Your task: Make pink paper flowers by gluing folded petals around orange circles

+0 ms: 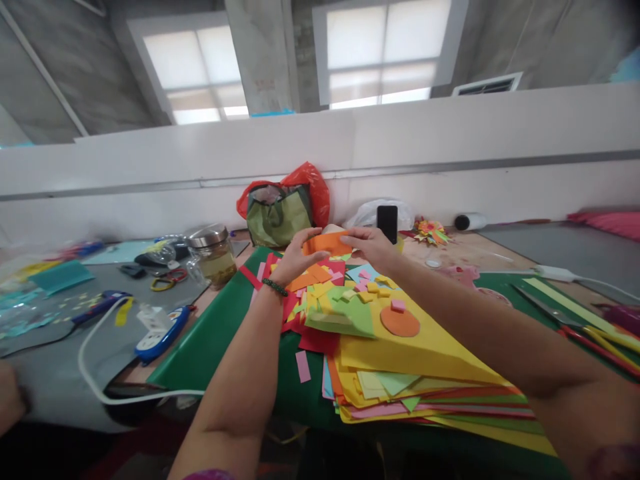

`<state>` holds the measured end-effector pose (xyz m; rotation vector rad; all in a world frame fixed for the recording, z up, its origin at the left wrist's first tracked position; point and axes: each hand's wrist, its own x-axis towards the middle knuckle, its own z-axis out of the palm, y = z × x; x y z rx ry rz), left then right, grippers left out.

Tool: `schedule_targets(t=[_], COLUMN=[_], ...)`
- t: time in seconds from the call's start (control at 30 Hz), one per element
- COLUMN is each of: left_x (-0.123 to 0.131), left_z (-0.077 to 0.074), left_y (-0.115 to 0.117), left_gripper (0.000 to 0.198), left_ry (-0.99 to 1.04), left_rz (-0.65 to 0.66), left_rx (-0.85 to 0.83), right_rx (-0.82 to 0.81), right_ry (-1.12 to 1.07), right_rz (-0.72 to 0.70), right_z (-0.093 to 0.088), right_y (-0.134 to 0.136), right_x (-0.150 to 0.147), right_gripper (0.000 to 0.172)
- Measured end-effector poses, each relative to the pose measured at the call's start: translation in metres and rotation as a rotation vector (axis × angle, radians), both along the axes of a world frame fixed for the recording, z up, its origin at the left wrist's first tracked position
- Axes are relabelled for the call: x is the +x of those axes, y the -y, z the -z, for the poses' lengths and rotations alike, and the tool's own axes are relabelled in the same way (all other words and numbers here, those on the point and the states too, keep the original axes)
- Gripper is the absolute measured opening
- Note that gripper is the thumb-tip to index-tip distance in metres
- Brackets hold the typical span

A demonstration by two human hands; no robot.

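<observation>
Both my arms reach far forward over the table. My left hand (295, 257) and my right hand (367, 245) together pinch an orange piece of paper (327, 243), one hand at each end, held just above the table. Under them lies a stack of coloured paper sheets (425, 360) topped by a yellow sheet, with an orange paper circle (400, 322), a green piece (345, 313) and several small pink and yellow scraps on it. A bead bracelet sits on my left wrist.
A glass jar with a metal lid (214, 253), a red and green bag (280, 207), a black phone (387, 223) and a paper flower (431, 231) stand at the back. A power strip (163, 330) with white cable lies left. Rulers and sticks (585, 320) lie right. Another person's hand (10, 397) shows at far left.
</observation>
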<state>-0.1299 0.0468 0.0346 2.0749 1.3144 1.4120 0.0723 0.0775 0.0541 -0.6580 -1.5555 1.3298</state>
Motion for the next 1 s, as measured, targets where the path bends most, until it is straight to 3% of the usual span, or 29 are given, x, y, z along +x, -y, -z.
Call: schedule_targets(t=[0.07,0.13,0.23,0.33,0.4,0.5,0.63,0.73,0.87,1.0], left_x=[0.005,0.008,0.013,0.032,0.057,0.108,0.173,0.201,0.214,0.216], left_z=[0.0,-0.002,-0.009,-0.022,-0.03,-0.033,-0.013,0.009,0.032,0.043], left_y=[0.001,0.003,0.01,0.029,0.05,0.09,0.141,0.163,0.171,0.171], left_gripper=[0.058,0.05,0.034,0.027,0.021,0.019,0.02,0.027,0.019,0.018], left_ry=[0.029,0.049,-0.034,-0.144,-0.248,-0.562,-0.919,-0.945,-0.844,-0.759], left_rz=[-0.01,-0.103,-0.305,-0.396,-0.341,-0.084,0.103,0.112,0.184,0.2], left_rx=[-0.017,0.055,0.336,0.596,0.7,0.768,0.873,0.866,0.916,0.906], right_rx=[0.033,0.069,0.139,0.168,0.174,0.15,0.108,0.182,0.346,0.56], right_ry=[0.022,0.044,0.049,0.02,0.004,-0.007,0.005,-0.004,0.117,0.374], right_rz=[0.054,0.109,0.216,0.334,0.41,0.537,0.705,0.823,0.982,0.871], right_z=[-0.003,-0.007,-0.005,0.01,0.026,0.051,0.075,0.089,0.111,0.124], right_y=[0.016,0.035,0.072,0.111,0.134,0.16,0.186,0.208,0.24,0.255], right_x=[0.017,0.041,0.083,0.123,0.142,0.158,0.165,0.167,0.18,0.208], right_gripper=[0.026,0.028,0.028,0.036,0.034,0.027,0.026,0.019,0.019,0.038])
